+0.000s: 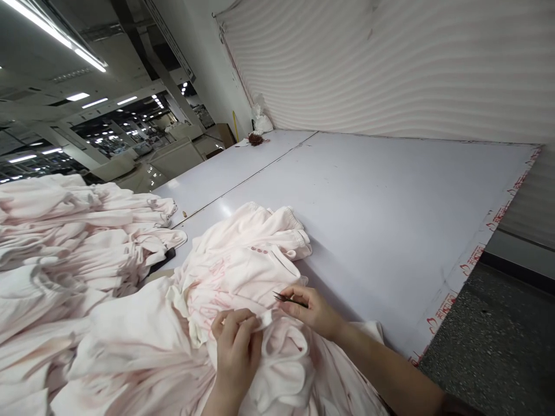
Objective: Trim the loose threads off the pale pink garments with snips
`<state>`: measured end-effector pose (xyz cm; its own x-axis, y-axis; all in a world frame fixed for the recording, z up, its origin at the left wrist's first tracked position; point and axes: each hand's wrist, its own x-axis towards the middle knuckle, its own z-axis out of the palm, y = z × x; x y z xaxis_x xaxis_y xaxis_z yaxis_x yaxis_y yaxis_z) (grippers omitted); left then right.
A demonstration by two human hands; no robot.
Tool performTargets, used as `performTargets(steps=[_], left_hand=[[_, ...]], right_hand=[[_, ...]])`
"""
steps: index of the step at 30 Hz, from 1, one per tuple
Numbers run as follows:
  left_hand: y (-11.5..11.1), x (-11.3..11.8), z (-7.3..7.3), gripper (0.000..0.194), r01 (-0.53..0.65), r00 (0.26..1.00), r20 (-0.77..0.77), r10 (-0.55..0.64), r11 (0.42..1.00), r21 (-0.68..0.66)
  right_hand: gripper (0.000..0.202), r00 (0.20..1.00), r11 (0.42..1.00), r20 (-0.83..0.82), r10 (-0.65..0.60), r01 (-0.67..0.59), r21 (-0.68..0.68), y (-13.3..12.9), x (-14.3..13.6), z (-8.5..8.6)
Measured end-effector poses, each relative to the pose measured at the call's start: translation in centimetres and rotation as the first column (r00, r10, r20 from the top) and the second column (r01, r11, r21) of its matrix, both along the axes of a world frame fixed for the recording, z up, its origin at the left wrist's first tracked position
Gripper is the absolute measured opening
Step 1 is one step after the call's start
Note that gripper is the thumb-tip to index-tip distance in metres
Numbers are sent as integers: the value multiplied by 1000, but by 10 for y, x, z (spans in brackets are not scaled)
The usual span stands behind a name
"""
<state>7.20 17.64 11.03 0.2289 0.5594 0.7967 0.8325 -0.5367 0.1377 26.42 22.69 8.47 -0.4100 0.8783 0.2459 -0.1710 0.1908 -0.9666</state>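
A pale pink garment [243,274] with red print and several small red buttons lies bunched in front of me. My left hand [236,341] is closed on an edge of its cloth, pinching it up between thumb and fingers. In my right hand [314,315] is a pair of small dark thread snips [282,297]. Their pointed tips face left, just above the cloth and a little to the right of the left hand. Folds of fabric hide the rest of the edge I hold.
Heaps of similar pale pink garments [87,231] fill the left side. A pale tabletop [368,202] with a seam stretches away, its right edge marked with red-printed tape [472,260]. A striped sheet [390,75] hangs behind it. A brown bundle [255,139] sits at the far end.
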Motion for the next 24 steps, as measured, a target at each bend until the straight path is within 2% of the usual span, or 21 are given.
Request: performTargets(steps=[1,3,5,7,8,9,11,12,13,14,15,16,18,19,21,22,24], left_hand=[[-2,2,-2,20,27,998,-59,-22,996,79],[-5,3,-3,24,76,995,-71,-69,991,107],[-9,-1,-1,22,139,990,17,-139,990,-9],[-13,-8,8,15,214,971,163,-175,940,-265],[-15,-13,14,9,246,962,219,-164,870,-428],[-16,-17,20,6,260,960,241,-140,763,-592],[-18,-21,33,15,196,981,167,-103,492,-848],[-18,-20,37,21,115,992,83,-99,382,-917],[-19,-17,39,23,10,994,-24,-103,317,-948],[-19,-13,39,24,-110,984,-147,-100,306,-946],[-19,-8,38,23,-222,960,-266,-89,339,-914],[-18,-3,36,19,-312,926,-369,-76,397,-863],[-13,5,33,13,-376,877,-479,-44,558,-740],[-7,7,33,12,-332,885,-464,-35,652,-682],[9,10,36,7,-141,949,-313,-43,829,-541],[19,11,39,6,-55,978,-204,-43,890,-453],[39,14,42,11,3,1000,-20,-10,947,-320]], right_hand=[[25,999,998,-4,44,-44,-40,0,2,0],[24,997,999,67,30,-29,-28,0,5,2],[20,982,994,165,-90,79,73,1,7,4],[22,943,958,210,-259,223,179,5,7,6],[26,910,929,227,-348,301,217,9,7,6],[31,867,895,251,-431,374,244,14,6,6],[38,781,838,312,-542,472,274,26,5,4],[36,761,830,336,-555,484,276,32,3,3],[30,767,841,348,-540,472,265,37,2,1],[23,794,862,341,-504,442,247,41,1,-1],[16,831,887,316,-458,402,228,44,1,-4],[11,869,909,278,-410,363,207,44,0,-6],[6,925,937,180,-334,305,168,39,-1,-11],[6,942,946,134,-309,289,149,35,-1,-13],[5,963,961,65,-262,254,105,25,-3,-16],[5,972,971,43,-229,226,78,19,-4,-17],[7,987,986,13,-162,162,27,10,-6,-17]])
